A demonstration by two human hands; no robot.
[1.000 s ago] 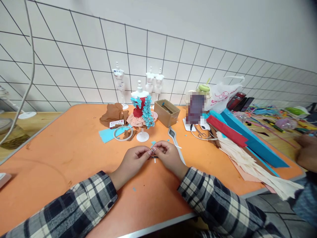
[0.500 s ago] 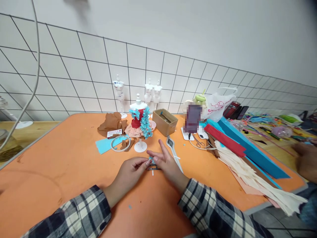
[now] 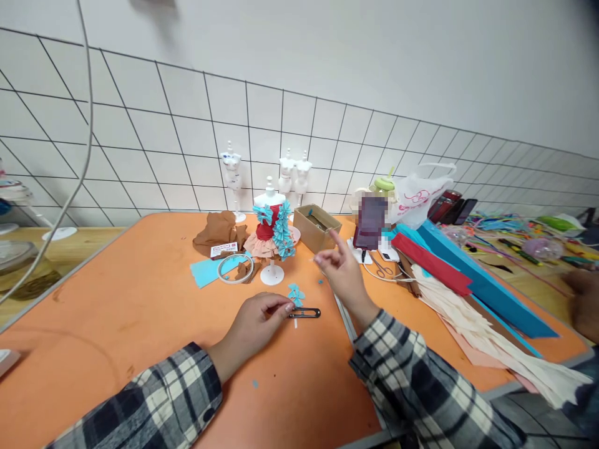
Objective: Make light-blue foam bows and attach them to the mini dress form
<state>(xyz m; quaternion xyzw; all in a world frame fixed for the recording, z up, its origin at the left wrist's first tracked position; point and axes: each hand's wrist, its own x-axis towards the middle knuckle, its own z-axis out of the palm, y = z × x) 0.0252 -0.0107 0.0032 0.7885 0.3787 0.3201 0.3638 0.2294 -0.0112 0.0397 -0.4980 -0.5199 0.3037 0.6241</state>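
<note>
My left hand (image 3: 257, 324) is closed in a pinch on one end of a black oblong clip (image 3: 311, 313) with a slot along it, held low over the table. Just beyond the fingertips a small pleated light-blue paper piece (image 3: 296, 293) stands up from the clip. Under the clip shows a short white strip (image 3: 296, 323). My right hand (image 3: 350, 274) is lifted to the right, apart from the clip, its index finger stretched up and nothing visible in it. Behind stands a small dress form (image 3: 269, 198) dressed in a red bodice, blue ruffles and a peach skirt.
A cardboard box (image 3: 318, 231) and several bare white dress forms (image 3: 231, 165) stand at the back. On the left lie a white hoop (image 3: 219, 269), brown crepe paper (image 3: 218, 234) and a blue sheet (image 3: 201, 274). Scissors (image 3: 384, 270), a phone (image 3: 371, 221) and paper strips (image 3: 472, 312) occupy the right.
My right hand has let go and moved up and to the right, away from the clip. The clip and blue pleats now show more fully. The left hand keeps its pinch.
</note>
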